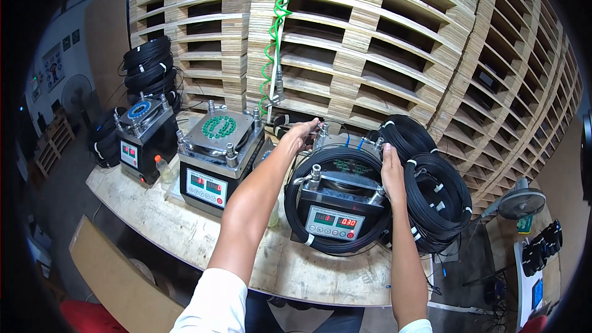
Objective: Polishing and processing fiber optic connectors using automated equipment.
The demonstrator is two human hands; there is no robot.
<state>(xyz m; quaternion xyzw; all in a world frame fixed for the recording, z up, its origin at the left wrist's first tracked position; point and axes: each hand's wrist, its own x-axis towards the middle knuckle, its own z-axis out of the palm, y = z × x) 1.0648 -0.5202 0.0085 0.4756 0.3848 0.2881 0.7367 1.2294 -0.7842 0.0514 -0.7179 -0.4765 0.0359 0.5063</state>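
Observation:
A polishing machine with a black body, a lit red display and a metal top stands before me, a black cable coil looped around it. My left hand reaches to its back left corner, fingers closed at a metal clamp post. Along the right side lies my right hand, fingers stretched upward beside the back right clamp post; its thumb side is partly hidden. Blue-tipped connectors stick up along the rear of the top, between my hands.
A similar machine with a green-studded disc stands left, and another with a blue disc farther left. A small orange-capped bottle sits between them. Black cable coils pile up on the right. Wooden pallets rise behind the table.

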